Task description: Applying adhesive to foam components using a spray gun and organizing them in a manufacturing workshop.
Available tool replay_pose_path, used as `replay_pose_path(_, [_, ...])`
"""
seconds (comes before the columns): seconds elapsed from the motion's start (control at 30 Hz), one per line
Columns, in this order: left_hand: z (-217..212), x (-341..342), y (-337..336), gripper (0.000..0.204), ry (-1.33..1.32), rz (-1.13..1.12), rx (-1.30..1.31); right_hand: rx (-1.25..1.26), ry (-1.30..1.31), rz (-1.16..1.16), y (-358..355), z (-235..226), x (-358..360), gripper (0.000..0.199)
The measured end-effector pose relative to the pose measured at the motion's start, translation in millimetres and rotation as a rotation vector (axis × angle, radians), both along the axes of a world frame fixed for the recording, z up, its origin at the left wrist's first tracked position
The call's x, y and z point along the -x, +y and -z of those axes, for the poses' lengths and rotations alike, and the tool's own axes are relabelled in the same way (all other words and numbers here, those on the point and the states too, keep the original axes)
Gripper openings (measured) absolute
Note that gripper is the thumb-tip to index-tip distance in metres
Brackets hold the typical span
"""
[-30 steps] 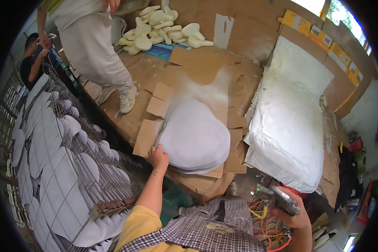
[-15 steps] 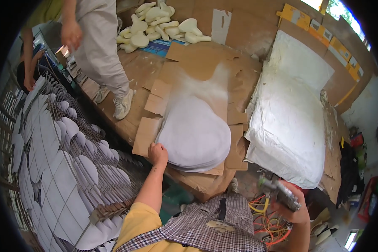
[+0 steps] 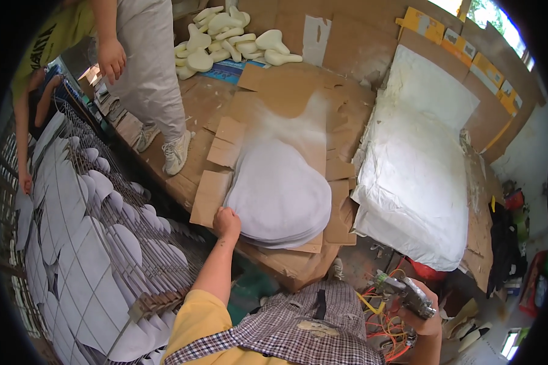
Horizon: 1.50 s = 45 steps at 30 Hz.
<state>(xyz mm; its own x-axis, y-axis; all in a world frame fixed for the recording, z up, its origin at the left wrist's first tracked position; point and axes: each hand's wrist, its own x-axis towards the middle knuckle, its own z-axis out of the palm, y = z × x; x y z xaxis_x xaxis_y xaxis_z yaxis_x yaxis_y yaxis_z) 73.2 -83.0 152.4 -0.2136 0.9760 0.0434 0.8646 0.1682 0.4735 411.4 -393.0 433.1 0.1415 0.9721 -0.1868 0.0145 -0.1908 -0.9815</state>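
A stack of saddle-shaped pale grey sheets (image 3: 280,188) lies on cardboard (image 3: 210,194) in front of me, its broad end toward me. My left hand (image 3: 227,223) is closed at the stack's near left edge, fingers pinched on the sheets there; how many it grips is hidden. In my right hand (image 3: 425,310), held low at the right, is a metal spray gun (image 3: 413,295), apart from the stack. White overspray covers the cardboard beyond the sheets.
Left stands a wire rack (image 3: 85,243) with many grey sheets. Another person (image 3: 146,67) stands beyond it, one hand on the rack. Cream foam saddles (image 3: 225,36) are piled at the back. Right lies a white-covered block (image 3: 414,176); orange hoses (image 3: 396,334) hang below.
The other person's arm at the rack has reached lower, toward me. My right hand with the spray gun has shifted slightly left and down. My left hand stays at the stack's edge.
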Motion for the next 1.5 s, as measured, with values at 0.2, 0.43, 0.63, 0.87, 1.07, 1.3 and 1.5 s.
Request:
replay_pose_path(0.2, [5.7, 7.9, 3.6, 0.006, -0.506, -0.114, 0.075, -0.051, 0.004, 0.207, 6.7, 3.4, -1.9, 0.062])
replay_pose_path(0.43, [17.9, 13.3, -6.0, 0.032, -1.327, -0.448, 0.237, -0.007, 0.162, -0.093, -2.0, 7.8, -0.4, 0.061])
replay_pose_path(0.63, [-10.6, -11.6, -25.8, 0.04, -1.219, -0.27, 0.349, -0.046, -0.033, 0.187, -9.6, 9.1, -12.8, 0.067])
replay_pose_path(0.87, [-117.8, -32.8, 4.3, 0.036, -1.81, 0.001, 0.001, -0.085, 0.041, 0.265, -7.3, 18.6, -0.1, 0.065])
replay_pose_path(1.07, [-219.0, -4.6, 15.7, 0.028, -2.06, 0.019, -0.397, -0.031, -0.017, 0.177, -7.3, 11.0, 2.1, 0.061])
replay_pose_path(1.3, [-274.3, 63.5, 21.7, 0.022, -2.057, 0.122, -0.754, 0.017, 0.007, -0.063, -13.7, 7.9, -0.6, 0.063])
replay_pose_path(1.5, [-278.5, 105.0, 27.2, 0.02, -2.162, 0.249, -0.768, -0.031, -0.06, 0.206, -8.8, -18.3, 8.8, 0.059])
